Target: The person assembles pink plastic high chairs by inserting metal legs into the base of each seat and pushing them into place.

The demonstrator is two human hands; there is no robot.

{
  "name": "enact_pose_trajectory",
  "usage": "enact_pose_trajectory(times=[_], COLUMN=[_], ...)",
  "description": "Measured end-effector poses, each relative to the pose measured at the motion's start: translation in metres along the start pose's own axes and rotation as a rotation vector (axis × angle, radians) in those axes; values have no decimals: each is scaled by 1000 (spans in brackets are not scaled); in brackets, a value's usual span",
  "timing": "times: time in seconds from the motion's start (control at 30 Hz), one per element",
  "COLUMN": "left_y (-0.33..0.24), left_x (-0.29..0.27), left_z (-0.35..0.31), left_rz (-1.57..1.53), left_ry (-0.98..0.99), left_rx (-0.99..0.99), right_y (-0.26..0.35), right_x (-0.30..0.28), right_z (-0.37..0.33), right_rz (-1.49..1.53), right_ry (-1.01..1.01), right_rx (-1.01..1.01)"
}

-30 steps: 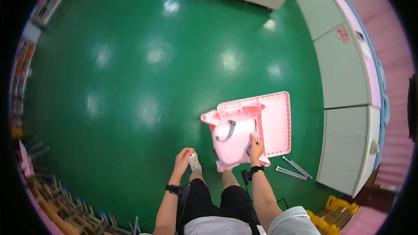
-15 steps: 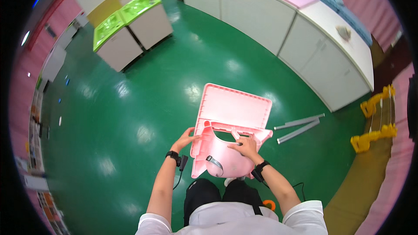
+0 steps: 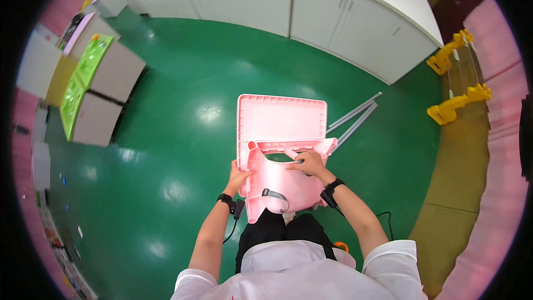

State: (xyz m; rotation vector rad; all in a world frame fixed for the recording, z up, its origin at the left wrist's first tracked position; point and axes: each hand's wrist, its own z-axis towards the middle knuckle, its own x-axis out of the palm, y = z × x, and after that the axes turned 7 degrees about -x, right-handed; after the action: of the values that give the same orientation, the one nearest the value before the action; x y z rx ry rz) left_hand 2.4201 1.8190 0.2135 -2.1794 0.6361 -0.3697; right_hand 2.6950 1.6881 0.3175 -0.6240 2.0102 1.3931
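I hold a pink plastic chair part [image 3: 280,180], a curved shell with a grey strap, in front of my body. My left hand [image 3: 239,176] grips its left edge. My right hand [image 3: 308,164] grips its upper edge near the cut-out. Beyond it a flat pink ribbed panel [image 3: 280,119] lies on the green floor [image 3: 183,105], touching or joined to the shell at its top edge.
Two grey metal rods [image 3: 352,116] lie on the floor to the right of the panel. White cabinets [image 3: 311,11] line the far wall. Small tables with green tops [image 3: 83,86] stand at the left. Yellow plastic pieces [image 3: 455,103] lie at the right.
The view has swung round, so the cabinets now lie ahead. My left hand came onto the shell's left edge; my right hand stays at its top.
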Motion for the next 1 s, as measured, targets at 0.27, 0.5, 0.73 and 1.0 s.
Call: enact_pose_trajectory(times=[0.27,0.5,0.73,1.0], left_y=[-115,-145,-82,13], left_x=[89,239,322,345], left_z=[135,245,329,446], left_rz=[364,686,714,803], left_ry=[-325,-601,-808,-889], left_rx=[184,108,4,-240], right_y=[-133,-359,-713,-1026], right_x=[-73,-137,-124,-71], right_z=[127,163,131,189], right_rz=[443,572,956,246], right_ry=[165,-113,-411,-522], right_rx=[132,271,1072,877])
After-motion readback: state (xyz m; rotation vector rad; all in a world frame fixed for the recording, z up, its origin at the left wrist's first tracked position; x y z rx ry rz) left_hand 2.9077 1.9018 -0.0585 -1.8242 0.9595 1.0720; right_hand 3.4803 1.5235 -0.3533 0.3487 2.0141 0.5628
